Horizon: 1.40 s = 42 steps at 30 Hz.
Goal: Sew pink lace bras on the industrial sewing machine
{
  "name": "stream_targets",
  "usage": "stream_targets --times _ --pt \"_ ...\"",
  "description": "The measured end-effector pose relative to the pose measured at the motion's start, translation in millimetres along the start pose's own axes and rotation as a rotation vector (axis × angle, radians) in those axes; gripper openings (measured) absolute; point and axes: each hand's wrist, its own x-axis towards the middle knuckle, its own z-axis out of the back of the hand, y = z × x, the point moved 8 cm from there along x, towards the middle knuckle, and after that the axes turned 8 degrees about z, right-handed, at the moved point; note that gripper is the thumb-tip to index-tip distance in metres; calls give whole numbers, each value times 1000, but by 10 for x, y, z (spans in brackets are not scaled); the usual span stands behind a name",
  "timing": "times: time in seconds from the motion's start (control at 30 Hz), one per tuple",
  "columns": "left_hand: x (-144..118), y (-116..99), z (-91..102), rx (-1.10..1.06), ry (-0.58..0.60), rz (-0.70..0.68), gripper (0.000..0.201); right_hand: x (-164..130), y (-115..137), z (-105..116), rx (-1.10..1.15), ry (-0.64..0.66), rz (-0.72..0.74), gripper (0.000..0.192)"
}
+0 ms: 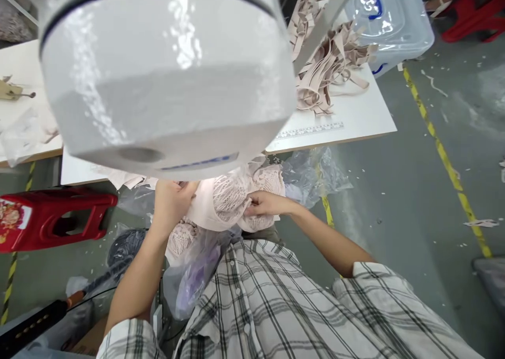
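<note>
A pale pink lace bra [229, 198] is stretched between my two hands, below the front of a white sewing machine head [169, 85]. My left hand [173, 201] grips its band at the left, with the fingertips partly hidden by the fabric and the machine. At the cup's right side, my right hand [266, 203] pinches the lace edge between thumb and fingers. More lace cups [183, 238] of the same colour lie beneath, over my lap and a clear plastic bag [205, 264]. The machine head hides the needle area.
Beige fabric straps [331, 59] and a clear ruler [311, 130] lie on the white table [366, 111] at right. Behind them is a clear plastic box [390, 17]. A red stool [59, 217] stands at left. Plastic bags [315, 175] hang below the table edge.
</note>
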Motion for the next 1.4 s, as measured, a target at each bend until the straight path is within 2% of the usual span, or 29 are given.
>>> stream_targets --times 0.07,0.13,0.23,0.33,0.4,0.47,0.53,0.63,0.7,0.73,0.8,0.83,0.87,0.9,0.93,0.97,1.03,1.1,1.2,1.3,1.4 --pt "-3 -5 -11 14 9 -11 37 -103 -94 35 133 -88 -22 46" --pt "-10 13 -16 23 4 11 40 -188 -103 72 245 -169 21 45" --pt "-19 63 -38 -3 10 72 47 -287 -91 99 335 -244 59 44" --pt "-11 67 -50 -4 4 65 53 -372 -111 157 412 -374 44 41" --pt "3 73 -47 24 2 41 50 -425 -123 187 449 -453 33 44" --pt "3 85 -24 52 -7 3 38 -479 -114 206 470 -509 36 46" --pt "-48 67 46 79 -73 -74 23 -541 -76 227 486 -548 57 47" --pt "-297 -81 169 166 -255 -231 16 -644 101 282 417 -569 136 43" --pt "-586 -340 128 189 -278 -430 16 -689 338 269 283 -505 201 40" --pt "-771 -525 57 163 -227 -589 22 -693 497 210 194 -423 238 37" --pt "-1187 -894 -150 108 -9 -943 40 -685 857 -35 -9 -172 309 29" --pt "-1356 -1018 -260 109 125 -1063 49 -691 1039 -197 -113 -34 349 25" --pt "-1458 -1086 -372 137 262 -1111 58 -703 1204 -356 -209 87 386 21" --pt "-1483 -1093 -479 185 393 -1081 64 -712 1338 -492 -294 183 405 20" --pt "-1435 -1035 -574 243 509 -981 64 -710 1435 -584 -368 240 401 21" --pt "-1338 -922 -640 289 598 -836 54 -690 1498 -622 -429 255 378 23" --pt "-1089 -637 -647 290 674 -545 32 -597 1548 -524 -527 161 298 28" --pt "-812 -404 -518 193 614 -338 40 -468 1565 -264 -602 -34 248 30" --pt "-432 -216 -257 56 436 -148 37 -243 1616 88 -681 -250 307 32" --pt "-155 -155 -97 70 305 -31 42 -14 1636 290 -696 -341 352 35" --pt "27 -152 -27 78 217 -16 51 139 1575 410 -589 -366 269 36"
